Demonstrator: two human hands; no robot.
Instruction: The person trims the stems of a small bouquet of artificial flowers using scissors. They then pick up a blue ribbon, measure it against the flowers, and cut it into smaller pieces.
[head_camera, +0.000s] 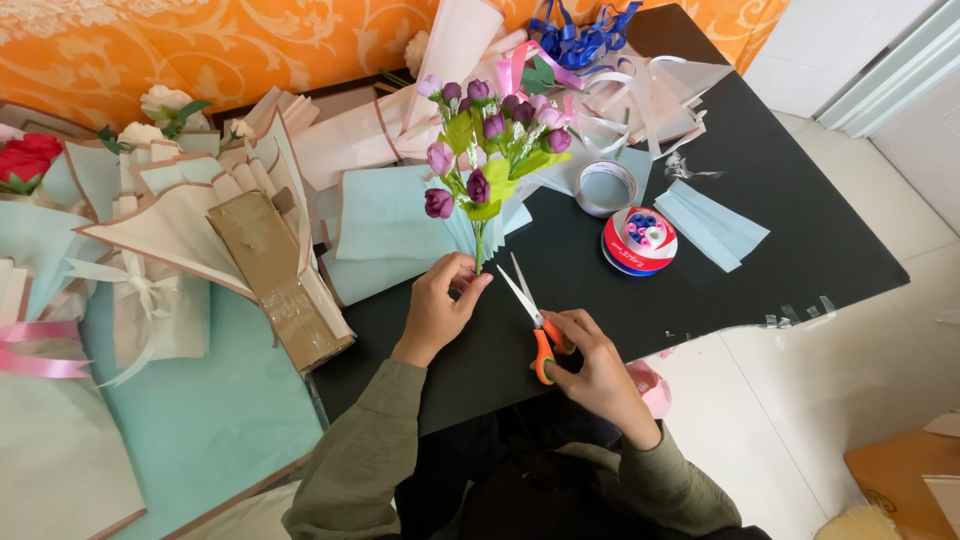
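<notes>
My left hand (438, 305) pinches the lower stems of a small bunch of purple artificial rosebuds with green leaves (487, 150), holding it upright over the black table (800, 230). My right hand (592, 368) grips orange-handled scissors (530, 310). Their blades are spread apart and point up toward the stem ends, just right of my left fingers.
Pale blue and cream wrapping sheets (390, 225) lie behind the flowers. A clear tape roll (606, 187) and a red reel of ribbon spools (639, 241) sit to the right, next to a blue paper piece (712, 224). Wrapped bouquets (160, 250) and blue ribbon (580, 40) crowd the left and back.
</notes>
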